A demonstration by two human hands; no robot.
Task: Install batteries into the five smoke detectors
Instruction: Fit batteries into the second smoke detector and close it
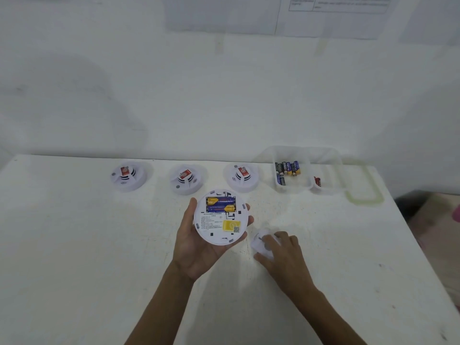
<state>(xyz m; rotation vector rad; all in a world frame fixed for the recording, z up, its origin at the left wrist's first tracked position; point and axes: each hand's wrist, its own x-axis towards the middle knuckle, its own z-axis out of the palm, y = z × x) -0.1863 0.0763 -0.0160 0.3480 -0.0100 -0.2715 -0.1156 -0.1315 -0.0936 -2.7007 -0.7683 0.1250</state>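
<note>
Smoke detector sits back-up in cupped left hand over the table, fingers wrapped round its rim so the 2 loaded batteries face up; right hand curls onto white cover lying just beside, likely to close it.

Far edge: left detector, middle detector, right detector, in a row.
Toward far-right corner: container holding batteries.
Before the row: open detector; cover to its right.
</note>
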